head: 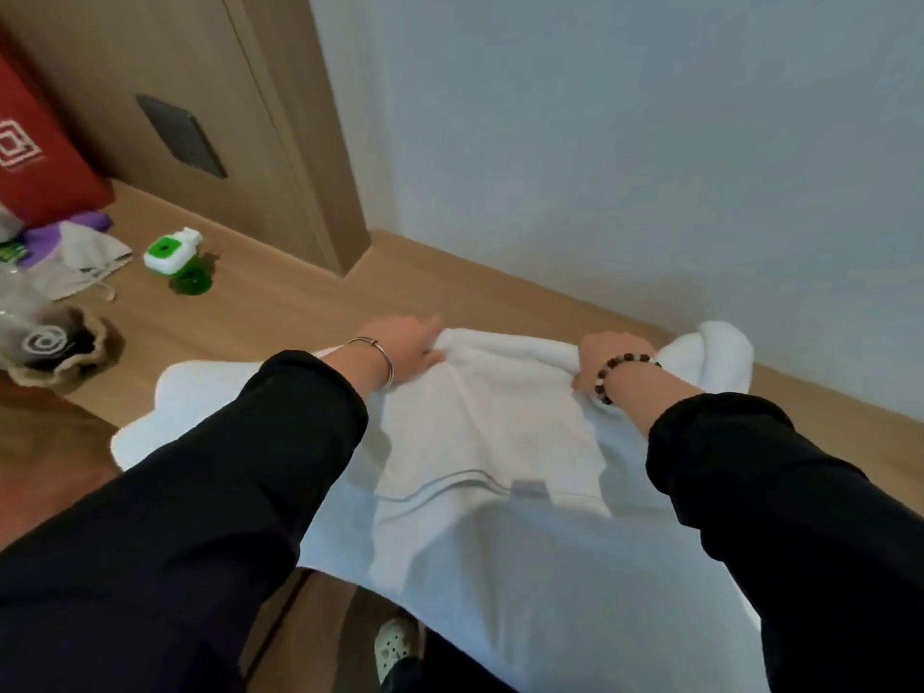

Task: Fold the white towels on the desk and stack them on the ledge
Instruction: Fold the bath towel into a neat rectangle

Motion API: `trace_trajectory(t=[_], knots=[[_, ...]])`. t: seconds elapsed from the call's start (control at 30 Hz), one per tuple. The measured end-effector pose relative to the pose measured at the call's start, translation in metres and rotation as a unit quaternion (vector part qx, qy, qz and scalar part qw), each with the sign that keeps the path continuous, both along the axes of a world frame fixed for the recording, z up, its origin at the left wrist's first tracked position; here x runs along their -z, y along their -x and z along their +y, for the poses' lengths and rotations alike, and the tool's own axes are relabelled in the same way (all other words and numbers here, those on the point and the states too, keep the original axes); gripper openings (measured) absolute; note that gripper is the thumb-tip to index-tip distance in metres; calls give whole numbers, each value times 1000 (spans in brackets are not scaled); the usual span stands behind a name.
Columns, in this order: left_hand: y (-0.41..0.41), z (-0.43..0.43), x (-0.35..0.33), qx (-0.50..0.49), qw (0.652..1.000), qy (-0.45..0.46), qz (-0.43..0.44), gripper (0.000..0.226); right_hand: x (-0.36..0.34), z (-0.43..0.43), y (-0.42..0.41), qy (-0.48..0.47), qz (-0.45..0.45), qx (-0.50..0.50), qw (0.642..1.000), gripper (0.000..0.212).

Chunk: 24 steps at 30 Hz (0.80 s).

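The white towel (480, 442) lies spread on the desk (280, 312), its near part hanging over the front edge toward the person; both hands hold its far edge. The left hand (407, 342) pinches the cloth near the far-left corner with curled fingers, though one finger seems to point outward past it. The right hand (612, 360) has its fingers curled round a bunched roll of the same edge. Just beyond the right fingers, apparently touching that edge, a second towel (710, 352) sits in a crumpled heap.

The step in hand looks like the first fold. To do it well, both grips should sit at matching points on the edge, so the cloth between the fingers draws taut and straight; the bunch under the right fingers likely needs shaking out first, or the crease will trap wrinkles. The held edge should land squarely along the grey stripe (450, 485) nearer the person; the heap beside the right fingers may get dragged along, so lifting clear of it seems wise. Well apart to the left of the left fingers, a green-and-white container (172, 252) poses no obstacle.
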<state>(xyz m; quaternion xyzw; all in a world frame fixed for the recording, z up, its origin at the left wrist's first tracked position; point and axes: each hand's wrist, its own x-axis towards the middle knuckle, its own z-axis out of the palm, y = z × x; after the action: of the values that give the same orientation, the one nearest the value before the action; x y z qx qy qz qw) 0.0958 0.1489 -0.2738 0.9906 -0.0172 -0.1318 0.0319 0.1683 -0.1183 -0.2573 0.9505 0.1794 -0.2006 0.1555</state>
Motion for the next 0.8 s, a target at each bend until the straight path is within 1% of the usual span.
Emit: trace_trajectory(t=[0.07,0.13,0.23,0.27,0.33,0.37,0.43,0.5,0.53,0.6,0.67,0.73,0.8], knots=[[-24,-24,2,68,997,-28,-9,32,2,-29,3,8,-2,51,999,16],[-48,-52,2,127,991,-44,-25,35,5,-58,4,20,-28,91,995,10],[-87,-96,1,175,981,-52,-62,35,8,-94,-6,29,-74,165,983,6],[-100,-111,-1,171,981,-51,-82,36,9,-105,-12,28,-96,189,977,5],[-126,-138,-5,142,982,-39,-120,37,11,-127,-28,15,-144,223,964,12],[-136,-151,-6,121,982,-33,-140,37,12,-136,-36,5,-170,231,958,14],[-147,-175,-4,47,984,-13,-169,33,17,-152,-48,-22,-215,236,947,22],[-140,-201,8,-15,990,14,-140,41,26,-161,-51,-46,-213,235,947,33],[-131,-215,19,-4,993,23,-118,49,32,-165,-49,-52,-204,218,953,39],[-109,-242,39,85,993,33,-78,59,42,-172,-42,-68,-199,172,962,47],[-92,-267,56,157,985,65,-29,61,47,-185,-38,-82,-201,144,965,49],[-81,-289,68,163,982,91,15,62,46,-202,-37,-95,-213,161,959,45],[-71,-304,78,145,985,96,20,65,42,-223,-38,-116,-251,227,934,40]])
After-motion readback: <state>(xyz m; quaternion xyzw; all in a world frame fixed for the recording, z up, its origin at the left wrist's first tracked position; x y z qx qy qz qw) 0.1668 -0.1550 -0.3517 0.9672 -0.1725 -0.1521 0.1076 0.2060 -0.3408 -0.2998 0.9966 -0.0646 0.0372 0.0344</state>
